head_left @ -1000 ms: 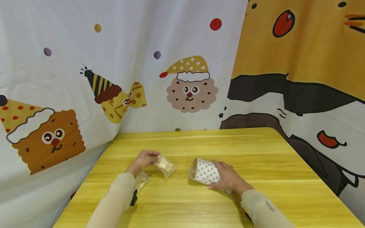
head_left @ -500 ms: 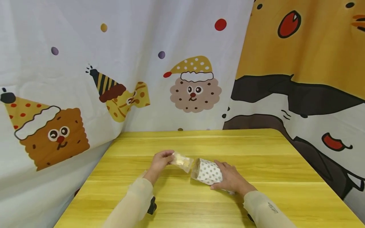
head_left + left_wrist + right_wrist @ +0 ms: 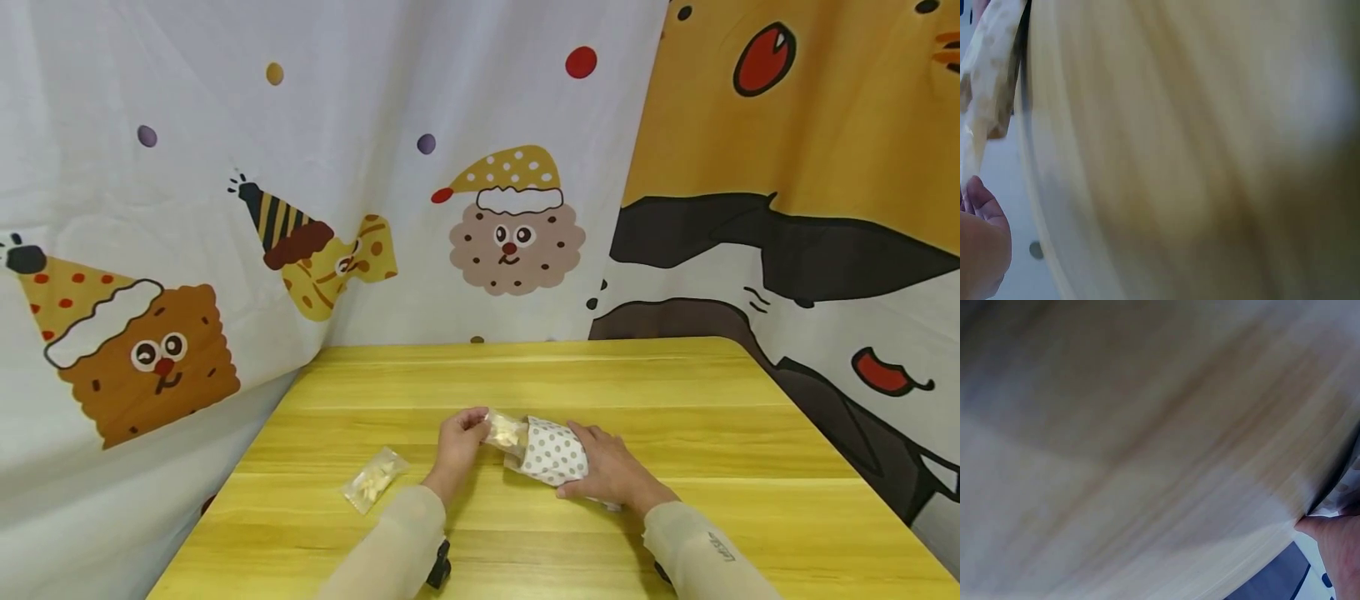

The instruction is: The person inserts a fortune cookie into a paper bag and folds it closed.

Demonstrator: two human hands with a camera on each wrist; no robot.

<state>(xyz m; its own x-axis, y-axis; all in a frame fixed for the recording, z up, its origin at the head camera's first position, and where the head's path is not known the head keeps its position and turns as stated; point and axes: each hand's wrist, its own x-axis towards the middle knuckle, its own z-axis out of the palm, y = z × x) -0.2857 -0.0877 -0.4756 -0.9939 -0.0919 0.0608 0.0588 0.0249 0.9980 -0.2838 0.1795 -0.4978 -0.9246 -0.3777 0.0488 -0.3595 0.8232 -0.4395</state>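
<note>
My left hand (image 3: 458, 447) pinches one end of a small clear packet (image 3: 505, 431) of pale yellow pieces. The packet's other end is at the mouth of a white paper bag with grey polka dots (image 3: 553, 454), partly hidden by it. Lying on its side, the bag has its opening toward the left. My right hand (image 3: 613, 473) grips the bag's closed end, fingers over the top and thumb at the near side. In the left wrist view, the fingertips (image 3: 979, 190) meet the packet below the dotted bag (image 3: 990, 65). The right wrist view catches only part of the right hand (image 3: 1339, 553).
A second clear packet (image 3: 375, 479) with pale yellow pieces lies on the wooden table (image 3: 480, 379), left of my left forearm. A curtain printed with cartoon figures (image 3: 517, 250) hangs behind the table's far edge.
My left hand has carried the packet rightward from the left side of the table to the bag's mouth. The second packet has come into full view. The right hand keeps its grip on the bag.
</note>
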